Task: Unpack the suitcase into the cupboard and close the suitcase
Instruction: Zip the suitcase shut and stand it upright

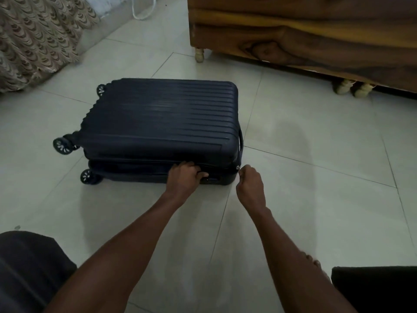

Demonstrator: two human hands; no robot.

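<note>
A dark blue ribbed hard-shell suitcase (162,118) lies flat on the tiled floor with its lid down and its wheels to the left. My left hand (186,176) grips the near side of the case at the seam, fingers curled over the edge. My right hand (249,179) pinches a small silver zip pull (238,167) at the case's near right corner. The seam left of my left hand looks slightly parted. No clothes are in view.
A wooden cupboard (304,35) on short pale legs stands at the back right. A patterned curtain (38,39) hangs at the back left, with a white cable (144,12) beside it. My knees in dark cloth sit at both bottom corners.
</note>
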